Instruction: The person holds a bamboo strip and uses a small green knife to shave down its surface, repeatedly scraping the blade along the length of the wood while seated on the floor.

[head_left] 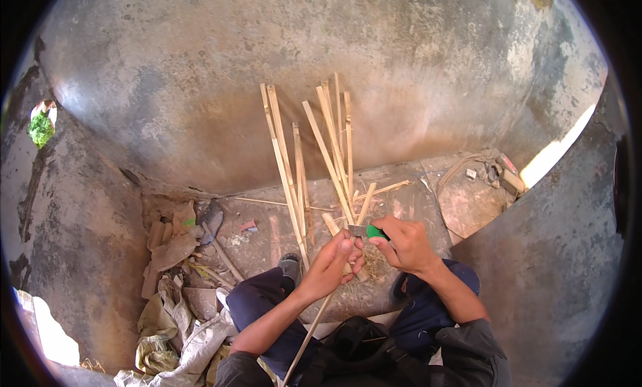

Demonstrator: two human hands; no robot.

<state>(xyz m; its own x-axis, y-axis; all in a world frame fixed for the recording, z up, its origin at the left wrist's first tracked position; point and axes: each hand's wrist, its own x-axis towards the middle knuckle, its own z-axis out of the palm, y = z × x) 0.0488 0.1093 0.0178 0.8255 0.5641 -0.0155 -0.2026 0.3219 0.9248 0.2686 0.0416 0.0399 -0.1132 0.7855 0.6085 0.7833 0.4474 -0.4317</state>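
Left hand (334,260) grips a thin bamboo strip (311,330), fingers curled round it, thumb on top. Strip's tail runs near and left, back toward the body between the knees; probably so the long end stays out of the blade's way. Right hand (404,245) is closed round the green handle of a knife (376,233), its short blade pointing left, right at the left hand's fingertips. Can't tell if the edge actually touches the strip. Hands sit close together, likely for control over a short stroke.

Just beyond and below: a thicker bamboo piece (330,221) slants behind the left hand; pale shavings (382,265) lie on the floor between the feet.

Farther out: two bunches of sticks, left bunch (289,170) and right bunch (332,136), stand tilted on the far wall (221,130), feet toward the person. Looks like leaning keeps them upright and within reach.

Left: pale sacks (200,343) and broken rubble (170,246). Far right: a loose coil of cord (461,165) by a brick (511,182).
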